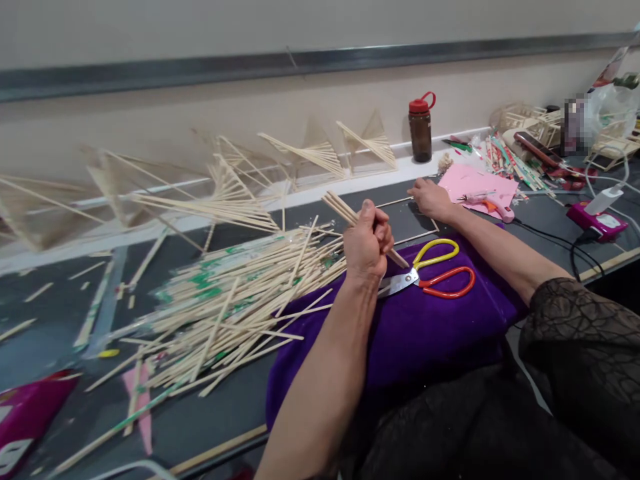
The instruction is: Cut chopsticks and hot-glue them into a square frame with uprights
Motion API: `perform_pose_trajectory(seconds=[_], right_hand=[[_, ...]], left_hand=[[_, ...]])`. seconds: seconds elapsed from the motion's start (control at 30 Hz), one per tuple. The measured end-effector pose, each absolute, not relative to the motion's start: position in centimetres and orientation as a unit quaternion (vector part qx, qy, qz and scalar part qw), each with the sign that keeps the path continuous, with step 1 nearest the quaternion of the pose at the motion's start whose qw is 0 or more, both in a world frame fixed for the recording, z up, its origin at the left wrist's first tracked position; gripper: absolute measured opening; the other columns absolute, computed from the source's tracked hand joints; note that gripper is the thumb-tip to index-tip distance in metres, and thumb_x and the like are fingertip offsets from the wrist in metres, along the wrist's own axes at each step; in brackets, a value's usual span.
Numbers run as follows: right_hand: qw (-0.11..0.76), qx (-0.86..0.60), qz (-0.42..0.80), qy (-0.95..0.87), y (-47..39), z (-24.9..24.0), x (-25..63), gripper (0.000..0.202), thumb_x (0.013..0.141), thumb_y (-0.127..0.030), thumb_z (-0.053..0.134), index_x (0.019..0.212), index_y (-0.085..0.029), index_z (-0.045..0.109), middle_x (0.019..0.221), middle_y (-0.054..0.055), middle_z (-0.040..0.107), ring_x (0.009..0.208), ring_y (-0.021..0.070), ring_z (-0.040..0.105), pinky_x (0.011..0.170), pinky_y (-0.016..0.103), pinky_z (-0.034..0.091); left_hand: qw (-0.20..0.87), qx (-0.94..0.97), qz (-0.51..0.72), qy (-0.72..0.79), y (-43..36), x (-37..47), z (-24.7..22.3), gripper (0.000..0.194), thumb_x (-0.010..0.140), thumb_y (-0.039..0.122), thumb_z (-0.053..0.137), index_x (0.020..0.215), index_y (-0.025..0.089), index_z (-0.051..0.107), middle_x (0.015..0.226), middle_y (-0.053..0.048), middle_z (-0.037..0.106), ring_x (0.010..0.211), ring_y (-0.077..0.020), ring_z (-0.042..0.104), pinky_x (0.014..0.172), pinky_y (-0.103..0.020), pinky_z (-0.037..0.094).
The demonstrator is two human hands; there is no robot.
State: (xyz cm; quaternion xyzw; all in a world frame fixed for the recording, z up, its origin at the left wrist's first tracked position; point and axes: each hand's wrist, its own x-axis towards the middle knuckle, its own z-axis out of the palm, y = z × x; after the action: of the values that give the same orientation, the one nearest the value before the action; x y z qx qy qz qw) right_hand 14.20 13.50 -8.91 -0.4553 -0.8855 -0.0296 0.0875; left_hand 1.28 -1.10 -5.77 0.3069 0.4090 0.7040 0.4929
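Several sticks clenched in left hand, right hand over stick frame, grip unclear.

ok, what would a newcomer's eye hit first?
Probably the metal scissors with one yellow and one red handle, lying on the purple cloth at front centre. Next, the heap of thin pale wooden sticks left of it, near the left hand, which holds a bundle of sticks. Then twisted pale stick frames along the wall.
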Motion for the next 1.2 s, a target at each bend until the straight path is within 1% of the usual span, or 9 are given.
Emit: perform_pose_trajectory(seconds=[0.1, 0.27, 0.4, 0.53, 0.77, 0.9, 1.03, 1.1, 1.2], right_hand=[[0.058, -0.454, -0.049, -0.888, 13.7, -9.4, 13.9, 0.045, 0.095, -0.012, 0.037, 0.131, -0.017, 0.064, 0.136, 0.017, 0.056, 0.121, 0.03, 0.052, 0.092, 0.04, 0.049], [0.032, -0.468, -0.049, -0.882, 14.1, -9.4, 13.7, 0.044, 0.095, -0.013, 0.037, 0.13, -0.017, 0.064, 0.136, 0.018, 0.056, 0.119, 0.0307, 0.053, 0.09, 0.04, 0.05], [0.022, -0.463, -0.051, -0.885, 14.2, -9.6, 13.5, 0.044, 0.095, -0.012, 0.036, 0.126, -0.013, 0.067, 0.134, 0.02, 0.056, 0.119, 0.0317, 0.054, 0.091, 0.041, 0.05], [0.023, -0.462, -0.055, -0.885, 13.9, -9.5, 13.6, 0.045, 0.096, -0.012, 0.035, 0.127, -0.014, 0.067, 0.135, 0.02, 0.056, 0.12, 0.032, 0.053, 0.092, 0.041, 0.049], [0.063, -0.465, -0.039, -0.882, 14.3, -10.1, 13.7, 0.044, 0.095, -0.013, 0.036, 0.124, -0.013, 0.07, 0.132, 0.019, 0.059, 0.117, 0.031, 0.054, 0.093, 0.041, 0.047], [0.126, -0.467, 0.008, -0.875, 15.0, -9.9, 13.9, 0.039, 0.097, -0.017, 0.038, 0.115, -0.015, 0.072, 0.128, 0.015, 0.066, 0.115, 0.0281, 0.058, 0.094, 0.037, 0.046], [0.2, -0.509, 0.026, -0.837, 15.5, -9.5, 14.4, 0.042, 0.098, -0.017, 0.035, 0.124, -0.015, 0.067, 0.128, 0.013, 0.069, 0.113, 0.0263, 0.061, 0.096, 0.036, 0.045], [0.193, -0.521, 0.019, -0.831, 15.6, -9.4, 14.7, 0.044, 0.099, -0.017, 0.034, 0.127, -0.015, 0.067, 0.13, 0.013, 0.068, 0.115, 0.0266, 0.06, 0.096, 0.036, 0.045], [0.147, -0.507, 0.005, -0.849, 15.3, -9.6, 14.9, 0.044, 0.1, -0.021, 0.034, 0.126, -0.017, 0.07, 0.131, 0.014, 0.066, 0.116, 0.0275, 0.059, 0.092, 0.035, 0.046]], left_hand=[[0.497, 0.303, 0.707, 0.402, -1.2, 1.4, -5.6, 0.051, 0.09, 0.056, 0.065, 0.058, 0.02, 0.05, 0.041, 0.009, 0.025, 0.034, -0.0046, 0.02, 0.033, -0.019, 0.016], [0.496, 0.301, 0.712, 0.395, -1.2, 1.5, -5.5, 0.051, 0.089, 0.056, 0.067, 0.057, 0.02, 0.05, 0.041, 0.009, 0.026, 0.034, -0.0045, 0.02, 0.033, -0.02, 0.015], [0.498, 0.307, 0.708, 0.396, -1.1, 1.5, -5.6, 0.051, 0.088, 0.057, 0.068, 0.057, 0.02, 0.051, 0.04, 0.009, 0.026, 0.033, -0.0044, 0.02, 0.033, -0.021, 0.014], [0.499, 0.306, 0.707, 0.396, -1.1, 1.5, -5.7, 0.052, 0.087, 0.057, 0.068, 0.057, 0.019, 0.051, 0.04, 0.009, 0.028, 0.033, -0.0041, 0.02, 0.033, -0.02, 0.015], [0.494, 0.294, 0.713, 0.4, -0.9, 1.4, -5.8, 0.052, 0.088, 0.059, 0.066, 0.058, 0.02, 0.051, 0.042, 0.009, 0.026, 0.034, -0.0047, 0.021, 0.034, -0.02, 0.017], [0.494, 0.299, 0.712, 0.399, -0.9, 1.4, -6.0, 0.051, 0.089, 0.058, 0.065, 0.058, 0.02, 0.051, 0.043, 0.009, 0.026, 0.034, -0.0048, 0.021, 0.034, -0.02, 0.018], [0.494, 0.307, 0.71, 0.396, -1.0, 1.4, -5.9, 0.051, 0.089, 0.057, 0.066, 0.058, 0.019, 0.052, 0.043, 0.009, 0.026, 0.034, -0.0043, 0.021, 0.034, -0.02, 0.017], [0.494, 0.307, 0.71, 0.397, -1.0, 1.4, -5.9, 0.05, 0.089, 0.056, 0.066, 0.058, 0.02, 0.051, 0.043, 0.009, 0.026, 0.034, -0.0044, 0.02, 0.034, -0.02, 0.017], [0.493, 0.309, 0.708, 0.401, -1.0, 1.3, -5.9, 0.049, 0.09, 0.055, 0.066, 0.058, 0.02, 0.051, 0.043, 0.009, 0.026, 0.034, -0.0047, 0.02, 0.034, -0.021, 0.017]])
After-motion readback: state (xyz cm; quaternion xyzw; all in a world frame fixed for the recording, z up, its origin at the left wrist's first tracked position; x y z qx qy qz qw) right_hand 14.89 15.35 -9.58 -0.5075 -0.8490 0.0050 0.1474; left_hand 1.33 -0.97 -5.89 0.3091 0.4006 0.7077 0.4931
